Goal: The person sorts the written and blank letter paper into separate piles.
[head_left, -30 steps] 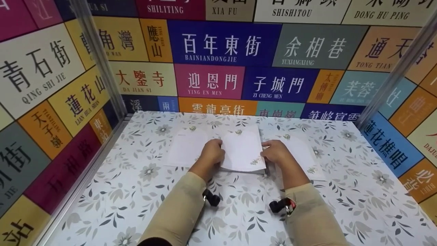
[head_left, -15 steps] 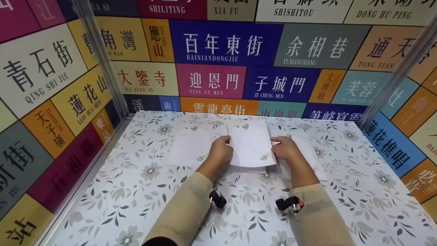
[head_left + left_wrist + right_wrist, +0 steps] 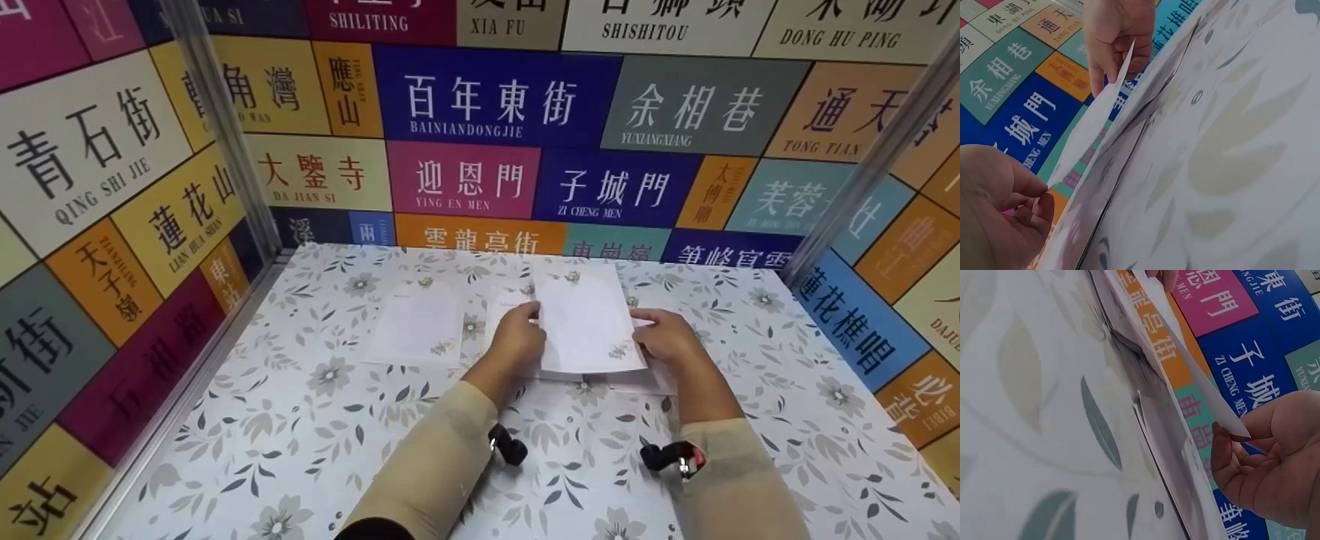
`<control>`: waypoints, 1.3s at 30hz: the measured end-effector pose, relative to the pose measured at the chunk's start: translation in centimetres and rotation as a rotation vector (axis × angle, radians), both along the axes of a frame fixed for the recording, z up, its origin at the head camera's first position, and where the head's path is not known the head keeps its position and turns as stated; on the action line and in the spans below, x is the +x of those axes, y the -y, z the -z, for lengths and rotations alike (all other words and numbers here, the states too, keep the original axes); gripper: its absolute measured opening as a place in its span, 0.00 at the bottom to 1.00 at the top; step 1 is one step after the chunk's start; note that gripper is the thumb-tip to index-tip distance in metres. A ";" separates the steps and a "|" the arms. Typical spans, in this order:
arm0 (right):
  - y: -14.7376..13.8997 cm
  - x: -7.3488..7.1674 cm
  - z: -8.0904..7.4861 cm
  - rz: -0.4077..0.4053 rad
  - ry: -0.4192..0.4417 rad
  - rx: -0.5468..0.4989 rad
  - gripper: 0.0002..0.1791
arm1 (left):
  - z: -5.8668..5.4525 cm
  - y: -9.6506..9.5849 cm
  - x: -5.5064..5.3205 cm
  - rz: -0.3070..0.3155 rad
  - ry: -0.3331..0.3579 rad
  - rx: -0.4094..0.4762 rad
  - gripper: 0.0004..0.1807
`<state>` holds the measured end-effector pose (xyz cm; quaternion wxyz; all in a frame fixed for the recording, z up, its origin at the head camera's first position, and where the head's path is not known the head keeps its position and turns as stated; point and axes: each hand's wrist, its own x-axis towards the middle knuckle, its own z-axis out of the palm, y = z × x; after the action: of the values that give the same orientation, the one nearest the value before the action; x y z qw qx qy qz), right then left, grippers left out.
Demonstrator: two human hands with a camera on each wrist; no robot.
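Observation:
Pinched by its two side edges, a white sheet of paper (image 3: 586,322) with small printed flowers at top and lower right is held between my hands. My left hand (image 3: 519,337) has the left edge between thumb and fingers, and my right hand (image 3: 666,336) grips the right edge. Both wrist views show the paper (image 3: 1089,126) raised off the table and slightly bowed. Partly covered by it, a middle sheet (image 3: 507,295) lies on the table. A right sheet (image 3: 651,381) is mostly hidden under the held paper and right hand.
To the left, another flower-printed sheet (image 3: 416,322) lies flat, with a small line of text at its top. The table (image 3: 330,450) has a leaf-patterned cover. Panels with colourful street-name signs (image 3: 495,94) stand behind and on both sides.
Both hands have moved right with the held sheet, from over the middle sheet to between the middle and right ones. More of the middle sheet's upper left now shows.

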<state>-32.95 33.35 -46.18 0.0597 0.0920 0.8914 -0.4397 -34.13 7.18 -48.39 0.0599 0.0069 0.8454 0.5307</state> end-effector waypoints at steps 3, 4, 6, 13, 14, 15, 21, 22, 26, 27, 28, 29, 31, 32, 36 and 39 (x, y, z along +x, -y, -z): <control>-1.6 0.4 0.1 0.004 0.025 -0.028 0.34 | 0.1 -1.2 0.1 0.042 -0.021 -0.023 0.33; -2.1 0.6 0.1 0.006 0.034 -0.038 0.35 | 0.1 -1.6 0.1 0.053 -0.026 -0.025 0.33; -3.1 0.9 0.1 -0.001 0.038 -0.027 0.35 | 0.1 -2.4 0.2 0.075 -0.039 -0.023 0.33; -6.0 1.6 0.0 -0.015 0.043 -0.010 0.34 | -0.1 -5.0 0.7 0.122 -0.068 0.008 0.34; -6.4 1.7 0.0 -0.007 0.053 -0.018 0.33 | -0.1 -5.4 0.8 0.125 -0.070 0.008 0.33; -6.8 1.8 0.0 0.001 0.062 -0.029 0.34 | 0.0 -5.7 0.9 0.124 -0.075 0.003 0.33; -8.8 2.3 0.1 0.073 0.119 -0.109 0.34 | 0.2 -7.2 1.4 0.140 -0.085 -0.010 0.31; -9.0 2.4 0.1 0.079 0.126 -0.120 0.34 | 0.2 -7.4 1.5 0.148 -0.082 -0.007 0.31; -9.6 2.5 0.3 0.080 0.141 -0.137 0.34 | 0.3 -7.9 1.7 0.167 -0.063 -0.010 0.33; -9.6 2.5 0.3 0.080 0.144 -0.138 0.34 | 0.4 -8.0 1.7 0.167 -0.056 -0.011 0.33; -9.7 2.5 0.3 0.080 0.150 -0.141 0.34 | 0.4 -8.0 1.7 0.165 -0.055 -0.015 0.33; -9.7 2.5 0.3 0.081 0.156 -0.143 0.33 | 0.5 -8.1 1.7 0.164 -0.058 -0.021 0.33; -9.8 2.4 0.3 0.085 0.171 -0.144 0.33 | 0.7 -8.1 1.8 0.164 -0.060 -0.033 0.32; -9.9 2.4 0.3 0.089 0.178 -0.138 0.33 | 0.8 -8.2 1.9 0.166 -0.070 -0.039 0.32; -10.1 2.3 0.3 0.117 0.210 -0.134 0.32 | 1.2 -8.3 2.0 0.173 -0.090 -0.049 0.29; -10.4 2.3 0.4 0.112 0.207 -0.094 0.33 | 1.3 -8.5 2.2 0.180 -0.079 -0.038 0.29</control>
<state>-30.64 43.71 -46.57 0.1309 0.1838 0.8523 -0.4719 -31.94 15.64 -49.72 0.0739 0.1026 0.8529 0.5065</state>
